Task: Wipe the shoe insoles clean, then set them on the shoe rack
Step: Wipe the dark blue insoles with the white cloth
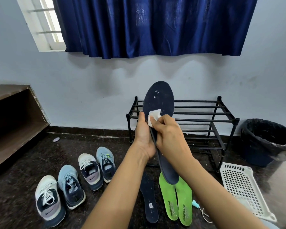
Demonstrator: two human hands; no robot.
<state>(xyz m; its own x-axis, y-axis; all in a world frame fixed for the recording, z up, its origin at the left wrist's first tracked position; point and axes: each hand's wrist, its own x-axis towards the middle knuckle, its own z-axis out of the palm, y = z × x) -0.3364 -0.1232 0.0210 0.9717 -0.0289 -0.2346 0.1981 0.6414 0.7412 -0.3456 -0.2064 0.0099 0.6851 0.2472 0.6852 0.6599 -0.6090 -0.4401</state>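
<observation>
My left hand [143, 136] grips a dark navy insole [158, 103] by its left edge and holds it upright in front of the black shoe rack [203, 119]. White specks dot its upper part. My right hand [168, 136] pinches a white wipe [153, 117] and presses it against the insole's middle. On the dark floor below lie a second navy insole [149, 200] and two bright green insoles [177, 200], side by side. The rack's two tiers of bars hold nothing.
Two pairs of sneakers [76, 180] stand on the floor at the left. A white perforated basket [244, 189] lies at the right, with a black-lined bin [267, 139] behind it. A wooden shelf unit [15, 123] fills the left edge. A small teal item with a cord [196, 204] lies near the green insoles.
</observation>
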